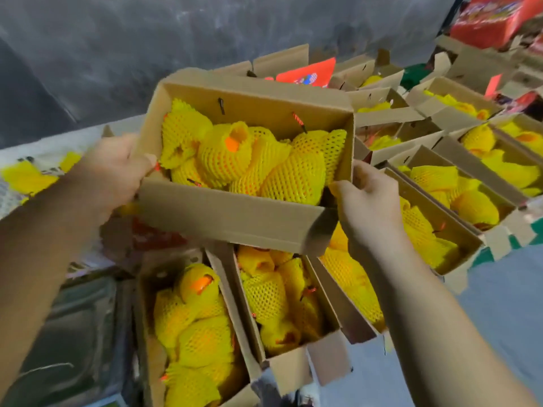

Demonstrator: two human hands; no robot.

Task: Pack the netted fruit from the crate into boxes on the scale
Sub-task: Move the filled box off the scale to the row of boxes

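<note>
A full brown corrugated cardboard box (244, 177), open-topped and packed with orange fruit in yellow foam net sleeves (252, 163), is held up in the air above other filled cardboard boxes (199, 327) standing close together below and to the right. The left hand (117, 168) grips the box's left end wall, thumb hooked over the rim and fingers out of sight behind it; the right hand (367, 201) curls round the near right corner, its grip closed on the cardboard edge. The box tilts, its near side lower, so the netted fruit leans toward the front wall. No scale can be made out for certain; a dull metal tray-like plate (73, 333) at lower left may be part of it, but that is unclear. Judging from this, the filled box is being carried off to join the packed rows. The risks: the thin wall could buckle under the load since both hands hold only edges, the tilt could spill the topmost fruit, and setting it down blind could crush the flaps (323, 359) of the boxes beneath.
</note>
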